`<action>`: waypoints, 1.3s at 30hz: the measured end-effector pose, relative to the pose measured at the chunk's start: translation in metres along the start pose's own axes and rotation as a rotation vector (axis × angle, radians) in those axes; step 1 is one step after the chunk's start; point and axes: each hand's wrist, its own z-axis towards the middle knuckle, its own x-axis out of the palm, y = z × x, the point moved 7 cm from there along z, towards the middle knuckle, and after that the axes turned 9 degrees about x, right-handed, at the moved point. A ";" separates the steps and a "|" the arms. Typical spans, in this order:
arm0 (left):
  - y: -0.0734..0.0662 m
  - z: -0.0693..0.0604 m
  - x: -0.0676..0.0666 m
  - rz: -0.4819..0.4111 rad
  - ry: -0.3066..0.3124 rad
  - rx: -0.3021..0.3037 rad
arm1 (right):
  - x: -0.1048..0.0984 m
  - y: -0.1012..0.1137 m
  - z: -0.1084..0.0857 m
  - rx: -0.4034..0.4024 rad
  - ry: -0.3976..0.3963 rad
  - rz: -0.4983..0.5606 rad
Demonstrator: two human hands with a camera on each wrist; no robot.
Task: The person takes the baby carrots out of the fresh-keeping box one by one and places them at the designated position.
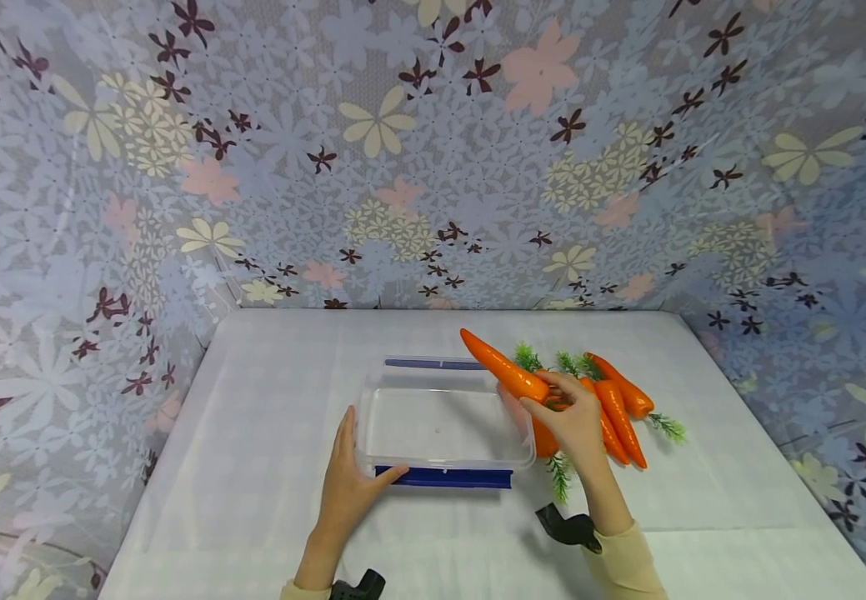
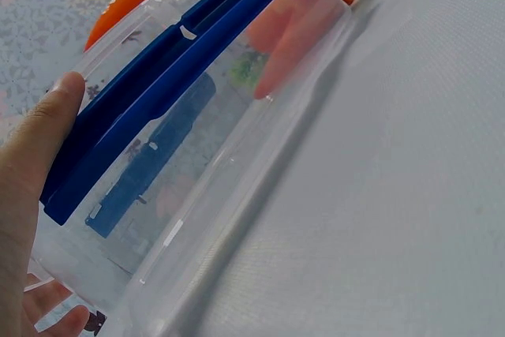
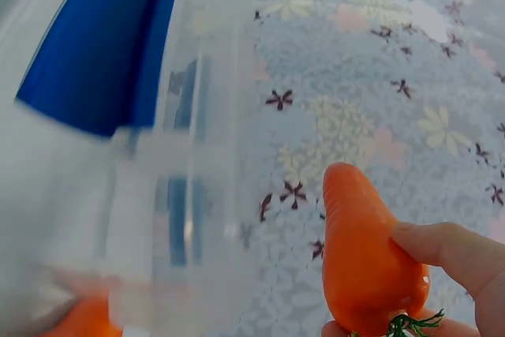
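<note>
An orange carrot (image 1: 503, 367) is pinched near its thick end by my right hand (image 1: 573, 412), its tip pointing up and left over the right rim of a clear plastic container (image 1: 440, 425). In the right wrist view the thumb presses the side of this carrot (image 3: 367, 254), and a bit of green stem shows below. My left hand (image 1: 352, 483) grips the container's left side, with the thumb over the near edge by the blue clip flap (image 1: 443, 477). The other fingers lie along the outer wall, partly hidden behind clear plastic in the left wrist view.
Several more carrots (image 1: 620, 417) with green tops lie in a pile right of the container, some behind the right hand. A white cloth (image 1: 267, 400) covers the table. Floral fabric (image 1: 440, 167) rises behind and at both sides.
</note>
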 end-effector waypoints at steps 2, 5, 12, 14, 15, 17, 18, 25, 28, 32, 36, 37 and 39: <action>0.000 0.000 0.000 0.004 0.002 0.001 | -0.006 -0.005 0.001 0.014 -0.026 -0.001; -0.001 0.000 0.000 0.006 0.002 0.001 | -0.013 -0.012 0.002 0.022 -0.054 -0.008; 0.000 0.000 0.000 0.000 0.006 -0.009 | -0.026 -0.024 0.004 0.046 -0.086 -0.013; 0.000 0.000 -0.001 -0.003 0.006 -0.011 | -0.029 -0.027 0.005 0.065 -0.092 -0.009; 0.000 0.000 -0.001 -0.004 0.007 -0.012 | -0.030 -0.029 0.005 0.081 -0.095 -0.015; -0.001 0.000 -0.001 -0.008 0.009 -0.014 | -0.031 -0.032 0.006 0.103 -0.093 -0.019; -0.001 -0.001 -0.001 -0.011 0.009 -0.016 | -0.032 -0.034 0.006 0.115 -0.092 -0.018; 0.000 -0.001 0.000 -0.015 0.015 -0.028 | -0.037 -0.046 0.007 0.125 -0.115 -0.026; 0.000 -0.001 0.000 -0.016 0.011 -0.027 | -0.041 -0.052 0.007 0.131 -0.128 -0.027; 0.000 -0.001 0.000 -0.013 0.006 -0.017 | -0.046 -0.060 0.009 0.136 -0.151 -0.057; 0.000 -0.002 0.000 -0.013 0.004 -0.010 | -0.051 -0.068 0.011 0.144 -0.164 -0.105; 0.000 -0.002 0.000 -0.013 0.005 -0.010 | -0.052 -0.070 0.011 0.150 -0.162 -0.113; 0.001 -0.002 0.001 -0.016 0.005 -0.011 | -0.054 -0.075 0.012 0.166 -0.159 -0.124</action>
